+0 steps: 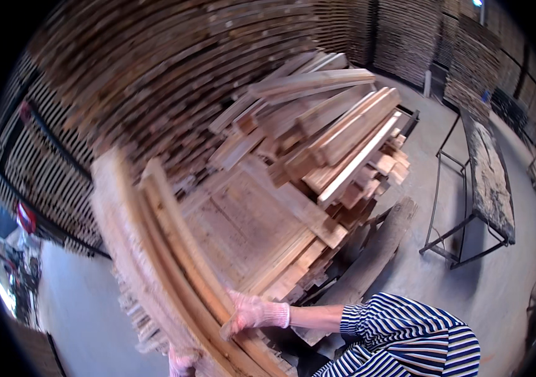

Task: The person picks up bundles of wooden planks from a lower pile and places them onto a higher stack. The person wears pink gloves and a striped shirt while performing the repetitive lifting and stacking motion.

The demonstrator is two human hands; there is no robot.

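Gripping long pale wooden slats, blurred, the right hand.

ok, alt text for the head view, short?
A gloved right hand on a striped sleeve grips the edge of long wooden boards held up in front of the camera; the left hand is barely visible beneath them. Behind sits a jumbled pile of planks, a metal-framed table to the right, and stacked timber along the walls.

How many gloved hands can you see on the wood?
2. The right hand, in a pale knit glove, grips the long wooden strips at lower centre. The left hand shows only partly at the bottom edge, under the same strips.
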